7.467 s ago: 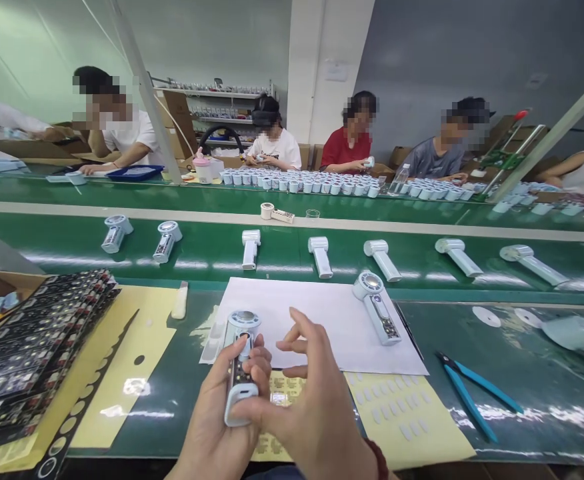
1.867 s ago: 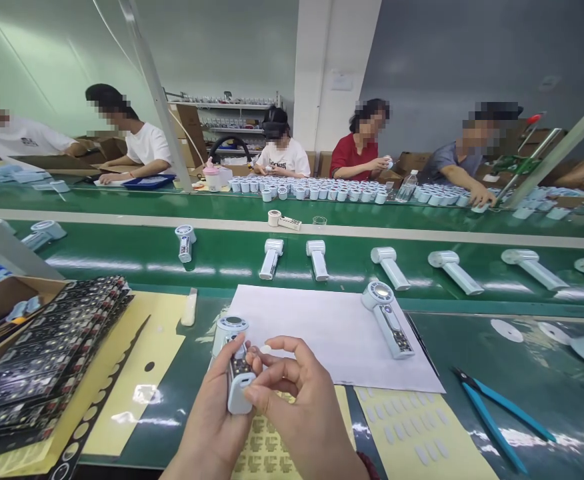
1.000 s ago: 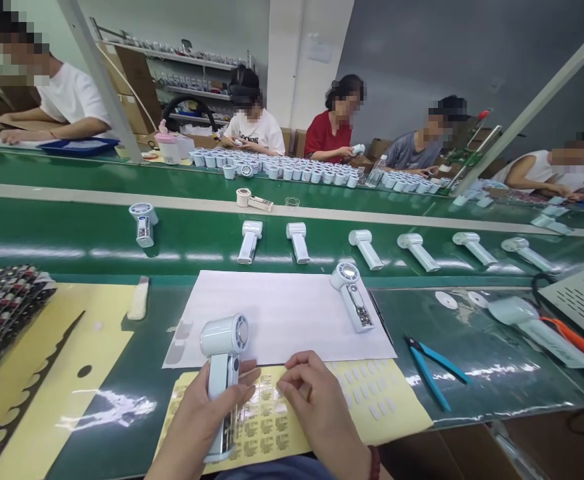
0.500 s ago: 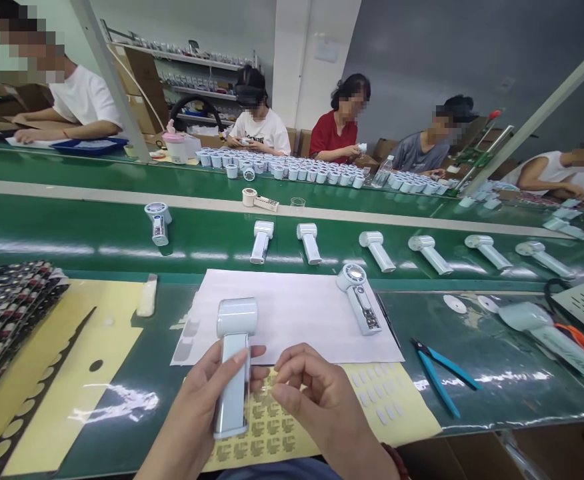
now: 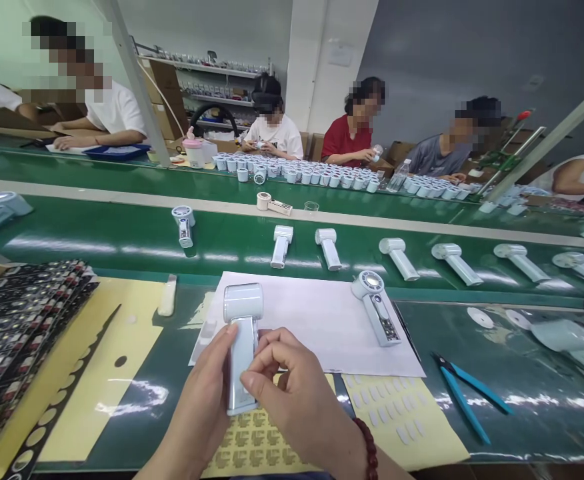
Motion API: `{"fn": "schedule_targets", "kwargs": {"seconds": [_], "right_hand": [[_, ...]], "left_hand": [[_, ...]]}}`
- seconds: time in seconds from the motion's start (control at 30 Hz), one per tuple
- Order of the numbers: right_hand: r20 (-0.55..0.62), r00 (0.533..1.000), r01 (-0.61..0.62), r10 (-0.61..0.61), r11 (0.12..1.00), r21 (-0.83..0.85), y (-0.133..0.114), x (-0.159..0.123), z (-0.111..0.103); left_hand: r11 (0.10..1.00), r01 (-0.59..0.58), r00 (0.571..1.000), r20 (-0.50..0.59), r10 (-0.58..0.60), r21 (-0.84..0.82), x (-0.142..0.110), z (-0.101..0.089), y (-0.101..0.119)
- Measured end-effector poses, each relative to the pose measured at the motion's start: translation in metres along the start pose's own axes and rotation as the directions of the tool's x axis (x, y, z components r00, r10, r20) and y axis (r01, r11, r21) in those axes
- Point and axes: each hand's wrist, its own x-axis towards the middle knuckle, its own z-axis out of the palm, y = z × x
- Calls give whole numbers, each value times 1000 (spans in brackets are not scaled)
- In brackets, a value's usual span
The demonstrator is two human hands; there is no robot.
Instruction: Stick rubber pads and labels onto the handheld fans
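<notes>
A pale blue handheld fan point(image 5: 243, 303) stands tilted in my left hand point(image 5: 211, 380), whose fingers wrap round the side of its handle. My right hand point(image 5: 292, 377) is closed in a pinch against the lower part of that handle, the thumb touching its surface. Anything small between the pinched fingertips is hidden. Beneath both hands lies a yellow sheet of printed stickers point(image 5: 257, 438). Another fan point(image 5: 379, 307), with its round grille up and its handle showing inner parts, rests on the white paper point(image 5: 302, 320) behind.
Blue-handled nippers point(image 5: 472, 397) lie to the right, near a sheet of white oval stickers point(image 5: 437, 440). At left are stacked black patterned sheets point(image 5: 22, 347) and a yellow backing sheet point(image 5: 87, 380). Several fans lie along the green belt point(image 5: 222, 233). Co-workers sit beyond it.
My right hand has moved left, from above the sticker sheet onto the fan's handle. The view has turned left, so the surroundings appear farther right.
</notes>
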Motion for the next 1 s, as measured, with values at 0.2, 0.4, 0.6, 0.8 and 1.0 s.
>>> {"fn": "schedule_targets", "kwargs": {"seconds": [0.2, 0.4, 0.6, 0.8, 1.0], "right_hand": [[-51, 990, 121, -133, 974, -194, 3, 3, 6], [-94, 994, 78, -62, 982, 169, 0, 15, 0], [-214, 977, 26, -26, 1000, 0, 8, 38, -10], [130, 991, 55, 32, 789, -612, 20, 54, 16], [334, 941, 259, 42, 543, -799, 22, 80, 48]], "left_hand": [[999, 40, 999, -17, -40, -20, 1, 5, 6], [997, 66, 998, -13, -67, -32, 12, 9, 11], [981, -112, 984, 157, 87, 159, 51, 16, 51], [902, -266, 963, 122, 239, 340, 145, 37, 97], [771, -371, 921, 97, 378, 517, 214, 54, 102]]}}
